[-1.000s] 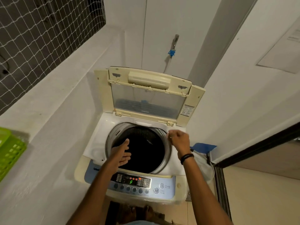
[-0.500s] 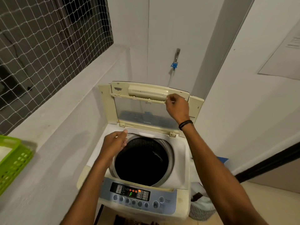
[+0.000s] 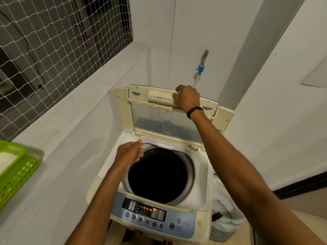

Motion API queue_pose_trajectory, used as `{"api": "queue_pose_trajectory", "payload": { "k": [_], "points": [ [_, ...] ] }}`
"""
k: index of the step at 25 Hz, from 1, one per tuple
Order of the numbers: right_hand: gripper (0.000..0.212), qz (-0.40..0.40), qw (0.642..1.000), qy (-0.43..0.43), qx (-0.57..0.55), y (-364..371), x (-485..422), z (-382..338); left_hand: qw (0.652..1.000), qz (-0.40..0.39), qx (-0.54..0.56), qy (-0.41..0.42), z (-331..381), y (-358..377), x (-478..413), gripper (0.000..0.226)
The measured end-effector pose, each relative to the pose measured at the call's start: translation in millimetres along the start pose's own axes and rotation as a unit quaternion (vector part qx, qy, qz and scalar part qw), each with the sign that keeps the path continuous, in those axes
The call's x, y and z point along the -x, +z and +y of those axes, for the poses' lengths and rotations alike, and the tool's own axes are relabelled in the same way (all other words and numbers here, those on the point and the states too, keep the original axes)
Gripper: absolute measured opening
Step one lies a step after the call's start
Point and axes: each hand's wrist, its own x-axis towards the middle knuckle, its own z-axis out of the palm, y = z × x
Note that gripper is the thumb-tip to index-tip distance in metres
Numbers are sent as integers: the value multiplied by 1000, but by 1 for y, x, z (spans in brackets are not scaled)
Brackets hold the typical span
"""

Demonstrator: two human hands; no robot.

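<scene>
2 arms outstretched: right hand (image 3: 187, 99) fingers around the upright lid (image 3: 166, 121), left hand (image 3: 130, 153) slack over drum (image 3: 157, 175).

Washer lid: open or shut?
Open. The lid stands raised behind the drum, whose dark mouth is fully exposed. The right hand grips the lid's top edge.

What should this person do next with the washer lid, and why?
Probably pull the lid down to shut it: the right hand grips its raised top edge. The left hand, loosely curled by the drum rim, should draw clear first.
</scene>
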Motion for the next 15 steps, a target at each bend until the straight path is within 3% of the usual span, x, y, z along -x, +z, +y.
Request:
{"api": "queue_pose_trajectory", "payload": {
  "k": [3,8,12,15],
  "points": [
    [23,35,999,11,-10,7,0,-1,988,-49,45,-142,-20,24,-38,34],
    [20,61,996,47,-38,14,-10,-2,930,-114,160,-311,-58,59,-100,49],
    [17,74,993,74,-51,16,-19,-3,890,-102,273,-350,-61,75,-152,58],
    [15,94,991,75,-51,21,-22,-4,883,-106,317,-329,-65,88,-183,54]
  ]
}}
